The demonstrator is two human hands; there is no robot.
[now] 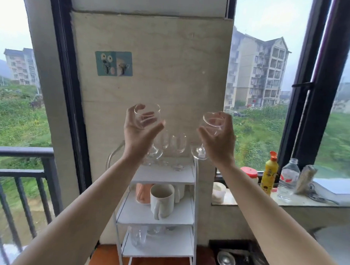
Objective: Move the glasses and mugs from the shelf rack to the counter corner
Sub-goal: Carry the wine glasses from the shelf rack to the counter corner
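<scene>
Both hands up, arms near full stretch, above the rack (164, 175). Left hand (139, 131) cupped round a stemmed glass (147, 116); right hand (217, 137) wrapped on another wine glass (212, 123), foot pointing down-left. More glasses (177, 144) on top shelf, white mug (162, 199) below. Tip: keep the 2 bowls apart, grip bowls not stems, carry low to the counter (247, 198) on the right.

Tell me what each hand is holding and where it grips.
Left hand holds a wine glass by the bowl. Right hand holds another wine glass, also around the bowl, stem hanging below.
</scene>
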